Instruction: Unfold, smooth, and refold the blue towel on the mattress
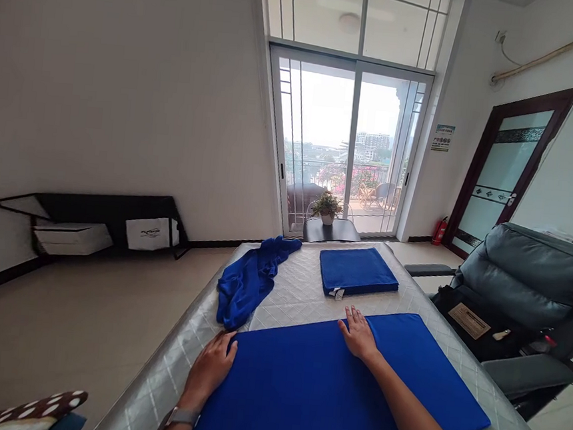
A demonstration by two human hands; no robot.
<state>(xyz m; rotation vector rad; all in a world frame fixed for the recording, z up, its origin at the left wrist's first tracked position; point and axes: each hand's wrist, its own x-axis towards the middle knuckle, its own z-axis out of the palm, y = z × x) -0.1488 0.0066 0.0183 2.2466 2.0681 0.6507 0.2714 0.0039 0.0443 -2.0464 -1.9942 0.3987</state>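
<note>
A wide blue cloth (292,383) lies flat and smooth across the near part of a silvery quilted mattress (292,292). My left hand (212,364) rests at its left edge near the far corner, fingers extended. Flat on the cloth's far edge, right of the middle, lies my right hand (358,333) with its fingers stretched out. Beyond it is a neatly folded blue cloth (359,271) with a small white tag (336,292) at its near edge. A crumpled blue cloth (250,282) lies to the left, just past my left hand.
On the right stands a dark leather armchair (526,283) with a black bag (478,319) on its seat. A potted plant (327,206) sits on a dark chair (332,231) by the sliding glass door. At left, a low black rack (111,210) holds white boxes.
</note>
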